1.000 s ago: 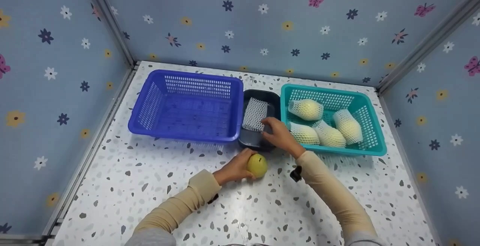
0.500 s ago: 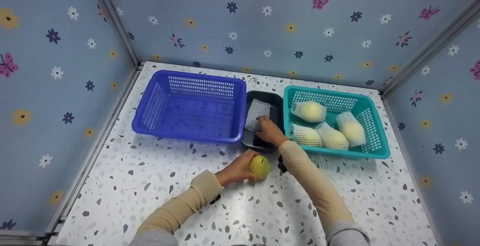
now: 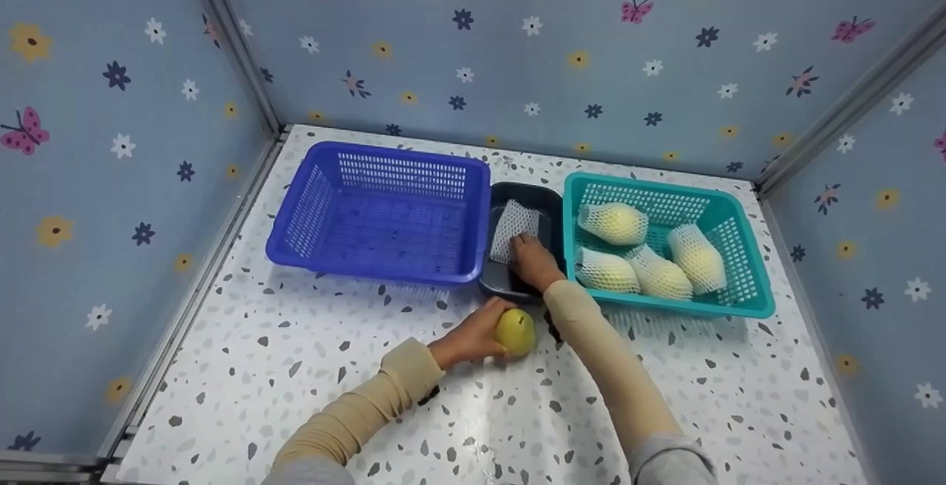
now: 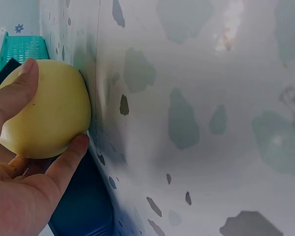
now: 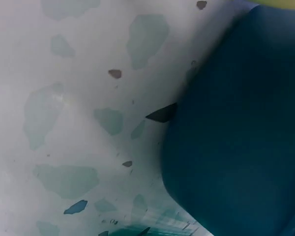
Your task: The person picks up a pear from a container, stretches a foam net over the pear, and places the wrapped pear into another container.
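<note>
My left hand (image 3: 474, 333) grips a yellow-green pear (image 3: 516, 332) on the speckled table, in front of a small dark tray (image 3: 497, 278). Close up in the left wrist view, thumb and fingers lie around the smooth pear (image 4: 51, 110). Inside the tray is a white foam net sleeve (image 3: 512, 228), lying flat. My right hand (image 3: 537, 263) reaches into the tray and pinches the sleeve's lower right edge; its fingertips are partly hidden. The right wrist view shows the tray's dark outer side (image 5: 236, 123) but not the fingers.
Left of the tray stands a blue-purple basket (image 3: 477, 248) with no fruit in it. A teal basket (image 3: 757, 300) on the right holds several pears in foam nets (image 3: 613, 223). Patterned panels (image 3: 414, 41) enclose the table (image 3: 310, 337) at the back and sides.
My right hand has moved left and down from the tray's right side onto the foam net sleeve. My left hand keeps holding the pear in place. The head view has shifted slightly.
</note>
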`<act>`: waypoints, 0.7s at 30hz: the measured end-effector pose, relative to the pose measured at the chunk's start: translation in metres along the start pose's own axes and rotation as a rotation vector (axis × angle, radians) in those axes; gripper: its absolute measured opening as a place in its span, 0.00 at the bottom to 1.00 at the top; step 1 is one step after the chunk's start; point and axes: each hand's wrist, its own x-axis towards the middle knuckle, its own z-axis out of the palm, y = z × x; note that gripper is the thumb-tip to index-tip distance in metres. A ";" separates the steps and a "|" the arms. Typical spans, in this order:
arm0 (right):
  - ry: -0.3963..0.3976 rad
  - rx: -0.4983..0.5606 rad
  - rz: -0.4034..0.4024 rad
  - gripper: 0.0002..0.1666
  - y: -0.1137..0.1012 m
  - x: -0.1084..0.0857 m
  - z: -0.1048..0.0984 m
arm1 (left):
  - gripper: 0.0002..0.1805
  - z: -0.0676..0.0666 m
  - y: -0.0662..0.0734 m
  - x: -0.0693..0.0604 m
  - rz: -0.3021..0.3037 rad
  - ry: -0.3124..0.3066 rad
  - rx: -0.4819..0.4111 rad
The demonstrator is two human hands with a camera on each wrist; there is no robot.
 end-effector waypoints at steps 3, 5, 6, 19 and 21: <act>0.036 0.003 -0.017 0.13 0.000 -0.001 0.000 | 0.39 0.000 0.000 0.000 -0.002 0.003 0.003; 0.045 0.014 -0.020 0.11 0.000 -0.001 0.000 | 0.39 0.000 0.000 -0.001 -0.013 0.001 0.001; 0.068 0.003 -0.035 0.10 0.005 0.001 0.006 | 0.39 0.000 0.000 -0.001 -0.018 -0.001 -0.001; 0.028 0.084 0.057 0.05 0.004 0.004 -0.004 | 0.41 0.001 0.000 -0.001 -0.059 -0.003 -0.007; 0.019 0.061 0.083 0.05 0.003 0.004 -0.006 | 0.40 0.002 -0.001 -0.001 -0.050 0.001 0.000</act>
